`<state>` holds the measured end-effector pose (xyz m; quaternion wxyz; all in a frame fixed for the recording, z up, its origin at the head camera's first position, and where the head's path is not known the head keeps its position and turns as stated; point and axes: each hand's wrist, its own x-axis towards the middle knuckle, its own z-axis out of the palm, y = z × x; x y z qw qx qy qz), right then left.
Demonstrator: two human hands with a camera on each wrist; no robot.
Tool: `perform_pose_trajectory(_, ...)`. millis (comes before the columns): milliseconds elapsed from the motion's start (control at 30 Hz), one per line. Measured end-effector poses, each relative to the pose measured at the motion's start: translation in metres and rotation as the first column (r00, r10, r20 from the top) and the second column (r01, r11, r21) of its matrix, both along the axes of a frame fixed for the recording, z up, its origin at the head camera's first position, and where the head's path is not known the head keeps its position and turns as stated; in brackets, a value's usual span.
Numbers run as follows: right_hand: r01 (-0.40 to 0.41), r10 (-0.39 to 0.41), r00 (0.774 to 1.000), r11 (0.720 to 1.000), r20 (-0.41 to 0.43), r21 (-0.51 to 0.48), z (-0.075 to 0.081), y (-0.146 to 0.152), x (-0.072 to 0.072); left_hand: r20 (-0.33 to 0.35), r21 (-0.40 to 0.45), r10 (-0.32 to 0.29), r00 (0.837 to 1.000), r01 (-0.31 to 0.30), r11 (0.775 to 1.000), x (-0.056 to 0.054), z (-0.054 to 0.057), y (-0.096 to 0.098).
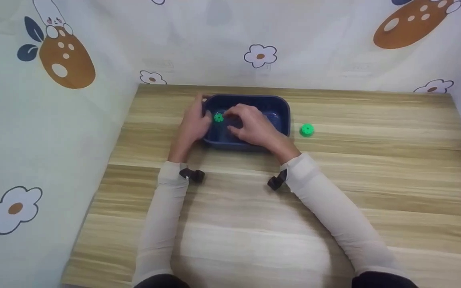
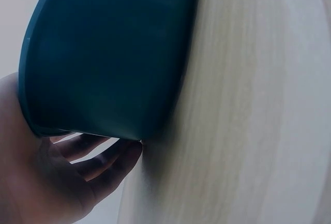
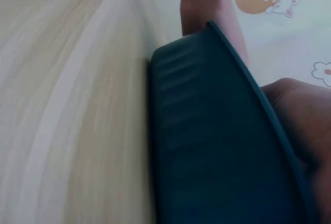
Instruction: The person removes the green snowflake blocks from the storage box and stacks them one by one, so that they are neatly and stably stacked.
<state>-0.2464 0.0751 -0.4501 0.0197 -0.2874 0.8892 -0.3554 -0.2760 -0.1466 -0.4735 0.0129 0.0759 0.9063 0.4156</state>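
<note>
A dark blue rectangular basin (image 1: pixel 246 146) sits on the table. My left hand (image 1: pixel 195 122) grips its left end, thumb over the rim and fingers along the outside, as the left wrist view also shows at the basin wall (image 2: pixel 103 58). My right hand (image 1: pixel 252 126) reaches over the near rim into the basin, thumb and fingers bent but apart, with nothing visible between them. A small green notched disc (image 1: pixel 218 117) lies inside near the left end, just beside the right fingertips. In the right wrist view the basin wall (image 3: pixel 217 131) hides most of that hand.
To the right of the basin, a green notched piece (image 1: pixel 307 129), thicker than the one inside, stands on the wood-grain table (image 1: pixel 374 180). A patterned wall covering (image 1: pixel 314 48) rises behind the table's back edge and along its left side.
</note>
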Motion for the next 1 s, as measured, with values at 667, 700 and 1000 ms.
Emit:
perform_pose_trajectory(667, -0.067, 0.055, 0.997, 0.965, 0.054, 0.255, -0.007, -0.026, -0.017, 0.009, 0.025, -0.009, 1.000, 0.009, 1.000, -0.001, -0.001, 0.001)
perform_pose_trajectory(700, -0.071, 0.060, 0.997, 0.962, 0.052, 0.262, -0.008, -0.026, -0.017, 0.008, 0.028, -0.010, 1.000, 0.009, 1.000, -0.001, -0.001, 0.001)
perform_pose_trajectory(1000, -0.081, 0.090, 0.996, 0.952, -0.014, 0.295, -0.012, -0.029, -0.018, -0.002, 0.025, -0.009, 1.000, 0.009, 1.000, -0.001, 0.000, 0.002)
